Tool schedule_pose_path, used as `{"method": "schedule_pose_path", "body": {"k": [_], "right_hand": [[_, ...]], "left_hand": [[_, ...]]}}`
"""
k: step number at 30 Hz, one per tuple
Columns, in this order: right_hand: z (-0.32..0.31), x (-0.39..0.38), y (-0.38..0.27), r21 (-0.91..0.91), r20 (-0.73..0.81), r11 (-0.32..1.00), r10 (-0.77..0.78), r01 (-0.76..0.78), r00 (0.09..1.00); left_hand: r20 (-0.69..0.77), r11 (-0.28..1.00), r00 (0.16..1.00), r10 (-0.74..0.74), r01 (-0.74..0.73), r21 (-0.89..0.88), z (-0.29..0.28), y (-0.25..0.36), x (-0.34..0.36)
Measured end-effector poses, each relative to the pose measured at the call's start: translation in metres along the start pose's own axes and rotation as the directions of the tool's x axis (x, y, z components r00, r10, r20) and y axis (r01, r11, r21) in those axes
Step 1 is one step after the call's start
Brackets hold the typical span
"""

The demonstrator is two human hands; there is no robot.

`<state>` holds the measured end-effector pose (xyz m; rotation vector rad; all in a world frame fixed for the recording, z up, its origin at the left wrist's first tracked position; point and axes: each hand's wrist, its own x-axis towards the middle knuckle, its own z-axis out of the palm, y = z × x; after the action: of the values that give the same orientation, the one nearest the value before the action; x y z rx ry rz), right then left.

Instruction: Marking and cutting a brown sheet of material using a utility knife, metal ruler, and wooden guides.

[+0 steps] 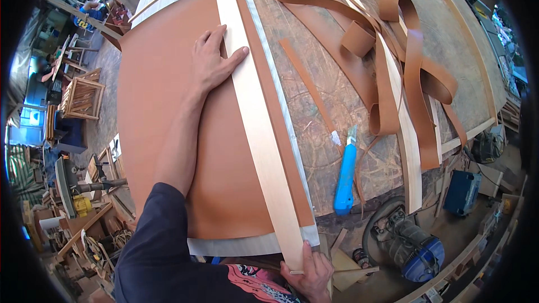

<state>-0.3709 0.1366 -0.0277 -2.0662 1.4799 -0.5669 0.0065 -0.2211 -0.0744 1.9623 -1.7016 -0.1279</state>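
Observation:
A long pale wooden strip [255, 118] lies lengthwise over a sheet of brown leather-like material [163, 101]. My left hand [213, 62] rests on the sheet, fingers and thumb apart, with the thumb and a fingertip on the strip's left edge. Down at the near end of the strip, my right hand [311, 275] has its fingers curled round the corner and its thumb along the edge. A narrow brown margin shows right of the strip. Beneath the sheet, a pale grey board [241, 245] sticks out at the near and right edges.
On the worn wooden table [314, 163] to the right lies a blue utility knife [345, 177], blade exposed. Curled brown offcuts [412, 73] tangle over wooden slats [412, 185]. A blue-topped machine [421, 258] stands on the floor beyond the table's near edge.

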Motion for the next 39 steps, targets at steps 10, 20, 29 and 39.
{"method": "schedule_pose_path", "body": {"k": [10,20,29,39], "right_hand": [[0.001,0.005,0.003,0.040,-0.038,0.999,-0.016,0.018,0.999],[-0.003,-0.001,0.000,0.059,-0.052,0.998,-0.022,0.025,0.998],[0.005,-0.005,0.012,0.057,0.037,0.998,0.023,-0.025,0.999],[0.003,-0.010,0.015,0.051,0.028,0.997,0.054,-0.056,0.998]], "left_hand": [[0.026,0.999,0.999,0.038,-0.038,-0.003,0.001,-0.002,0.003],[0.032,0.999,0.999,0.036,-0.036,0.013,-0.002,-0.003,-0.003],[0.110,0.998,0.993,0.051,-0.048,-0.026,-0.008,-0.019,0.017],[0.116,0.995,0.993,0.022,-0.011,-0.097,0.007,-0.013,0.012]]}}
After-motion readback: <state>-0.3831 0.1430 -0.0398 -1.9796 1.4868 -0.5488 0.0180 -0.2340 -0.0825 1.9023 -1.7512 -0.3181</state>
